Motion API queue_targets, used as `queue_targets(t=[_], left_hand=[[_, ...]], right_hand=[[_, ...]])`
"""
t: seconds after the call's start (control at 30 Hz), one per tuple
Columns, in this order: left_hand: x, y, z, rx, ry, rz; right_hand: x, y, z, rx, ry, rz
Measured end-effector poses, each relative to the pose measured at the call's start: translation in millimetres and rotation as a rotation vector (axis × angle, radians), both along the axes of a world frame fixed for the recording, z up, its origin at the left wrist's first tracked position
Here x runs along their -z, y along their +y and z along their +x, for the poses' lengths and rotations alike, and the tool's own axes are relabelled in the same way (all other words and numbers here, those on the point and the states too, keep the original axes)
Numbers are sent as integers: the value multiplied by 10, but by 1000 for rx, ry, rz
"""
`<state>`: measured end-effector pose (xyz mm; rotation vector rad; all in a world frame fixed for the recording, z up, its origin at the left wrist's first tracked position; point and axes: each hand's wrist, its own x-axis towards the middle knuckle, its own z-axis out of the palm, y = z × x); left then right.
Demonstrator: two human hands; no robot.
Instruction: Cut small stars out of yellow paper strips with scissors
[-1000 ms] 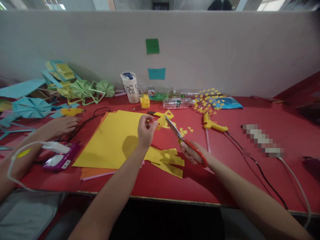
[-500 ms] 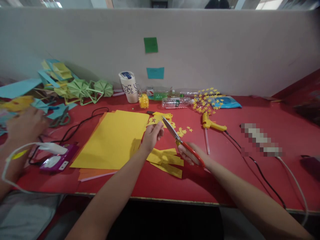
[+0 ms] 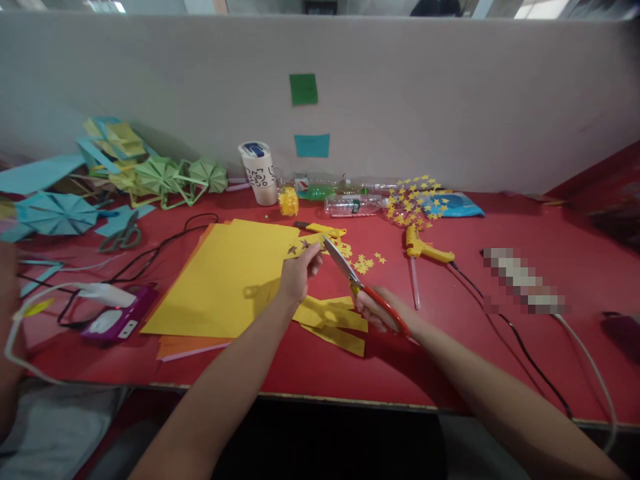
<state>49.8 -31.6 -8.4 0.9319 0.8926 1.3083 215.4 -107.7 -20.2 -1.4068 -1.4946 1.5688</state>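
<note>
My left hand [image 3: 299, 272] pinches a yellow paper strip [image 3: 300, 245] that has star-shaped holes in it. Red-handled scissors [image 3: 383, 308] are gripped in my right hand [image 3: 376, 309], their blades pointing up and left to the strip's end by my left fingertips. Whether the blades touch the paper I cannot tell. Small yellow paper stars [image 3: 365, 265] lie on the table just beyond the blades. Below my hands rest several cut yellow strips [image 3: 334, 327]. Left of them is a stack of yellow sheets [image 3: 215, 280] with orange paper underneath. Behind the strip lies a yellow cutter knife [image 3: 325, 230].
On the red table [image 3: 450, 373] a yellow glue gun [image 3: 427, 250] trails its cord rightward. Plastic bottles [image 3: 353, 205], a star-covered bottle [image 3: 417, 200] and a white tumbler [image 3: 259, 175] line the partition. At left are a purple power strip [image 3: 119, 319], grey-handled scissors [image 3: 123, 237] and folded paper lanterns [image 3: 160, 175].
The strip in my left hand has shifted, and its star holes show more clearly. At far left the other person's hand has drawn back, uncovering a blue folded paper piece.
</note>
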Motion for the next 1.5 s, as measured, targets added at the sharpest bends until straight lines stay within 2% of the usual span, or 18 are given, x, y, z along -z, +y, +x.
queue_targets(t=[0.27,0.47,0.83,1.03,1.23,1.5], left_hand=[[-18,-11,2,36,-48,-76],[-27,9,-14,10,-55,-89],[-64,38,-79,-2,28,-62],[-12,104,-143,40,63,4],[21,157,-183,65,98,-6],[-1,158,-181,56,103,-20]], right_hand=[[16,6,16,-12,-2,14],[-34,-14,6,12,-26,24],[-22,-1,28,-16,-53,26],[-99,-23,39,-28,-101,15],[-140,-29,37,-36,-119,46],[-143,-24,31,-30,-115,8]])
